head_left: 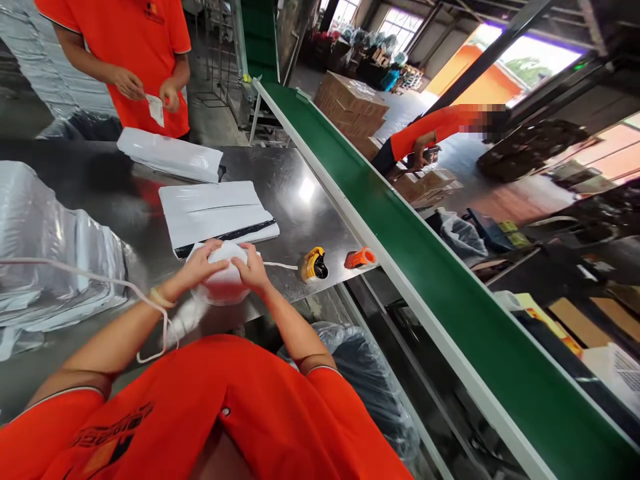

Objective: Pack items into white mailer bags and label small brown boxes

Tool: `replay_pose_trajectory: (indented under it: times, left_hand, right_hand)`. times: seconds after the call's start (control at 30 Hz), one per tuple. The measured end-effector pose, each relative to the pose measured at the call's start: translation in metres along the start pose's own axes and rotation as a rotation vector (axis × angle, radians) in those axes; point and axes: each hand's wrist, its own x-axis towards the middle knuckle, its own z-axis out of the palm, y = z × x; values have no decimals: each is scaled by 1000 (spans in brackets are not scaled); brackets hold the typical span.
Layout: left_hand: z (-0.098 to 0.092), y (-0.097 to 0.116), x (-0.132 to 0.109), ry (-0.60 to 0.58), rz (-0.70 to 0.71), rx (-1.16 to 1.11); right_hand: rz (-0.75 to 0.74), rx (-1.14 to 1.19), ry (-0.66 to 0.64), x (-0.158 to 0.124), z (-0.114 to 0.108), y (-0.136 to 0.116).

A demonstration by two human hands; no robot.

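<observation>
white bundle with a reddish tint showing through, held in both hands; white mailer bags with a black strip along one edge, on a shiny grey steel table. conveyor belt deep green with pale grey rails; yellow-and-black tape dispenser, orange one beside it. plain brown cartons; orange shirt with dark print.

Steel table: white parcel, mailer bags, tape dispenser
</observation>
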Motion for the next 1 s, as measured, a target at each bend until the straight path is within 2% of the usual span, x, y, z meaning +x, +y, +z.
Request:
replay_pose_trajectory:
  times: [0.1, 0.13, 0.2, 0.3, 0.37, 0.43, 0.47, 0.5, 0.6, 0.63, 0.73, 0.87, 1.0]
  left_hand:
    - [-20, -3, -12, 223, 228, 273]
    - [-20, -4, -17, 218, 288, 360]
    - [-9, -6, -26, 52, 351, 520]
    - [20, -7, -29, -186, 279, 691]
    - [32, -7, -23, -262, 207, 726]
    - [36, -8, -14, -310, 167, 709]
    - [36, -9, -10, -324, 155, 698]
    - [34, -10, -7, -331, 144, 690]
    - [29, -14, 0, -331, 102, 685]
    - [29, -14, 1, -326, 90, 685]
    - [29, -8, 2, -335, 44, 714]
    - [31, 12, -5, -375, -3, 780]
    - [26, 28, -13, -217, 106, 896]
  right_hand:
    - [62, -15, 2, 2, -5, -4]
    - [77, -22, 3, 2, -4, -6]
    - [98, -32, 6, 5, -1, -10]
    - [116, -61, -18, 13, -1, -12]
    - [102, -89, -98, 18, -8, -11]
    - [24, -108, -187, 17, -19, -5]
    - [-36, -122, -187, 14, -24, -1]
    - [-99, -145, -141, 10, -29, 3]
    - [-235, -255, 129, -5, -33, 16]
    - [-264, -283, 167, -8, -31, 20]
    - [-298, -308, 92, -9, -19, 24]
    - [-217, -311, 3, 0, -7, 14]
    - [-78, -311, -66, -1, -5, -5]
